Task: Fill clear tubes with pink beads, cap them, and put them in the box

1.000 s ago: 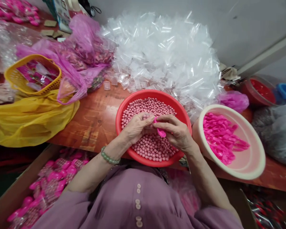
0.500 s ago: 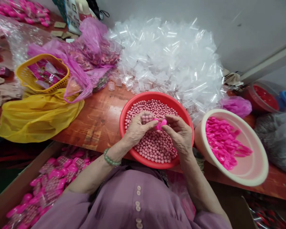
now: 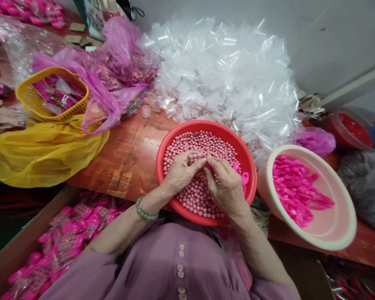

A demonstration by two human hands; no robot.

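Observation:
Over the red basin (image 3: 206,125), my left hand (image 3: 180,171) is closed around a small clear container of pink beads (image 3: 195,156). My right hand (image 3: 226,183) presses its fingertips against the right end of that container, on a bright pink plastic piece (image 3: 209,167) mostly covered by the fingers. Loose pink beads (image 3: 200,204) fill the basin below both hands. At the basin's right wall, beside my right hand, lie bright pink plastic pieces (image 3: 245,179), one with a ring-shaped end.
A cream tub (image 3: 340,208) of pink plastic pieces stands right of the basin. Behind rises a big heap of clear plastic containers (image 3: 225,71). Leftward are a yellow basket (image 3: 25,93), a yellow bag (image 3: 46,152) and a pink bag (image 3: 121,41). A box of bead-filled pink items (image 3: 65,241) sits lower left.
My right hand has moved left and closed in against the container's end, covering the pink piece that showed between the hands. Pink pieces now show at the basin's right side.

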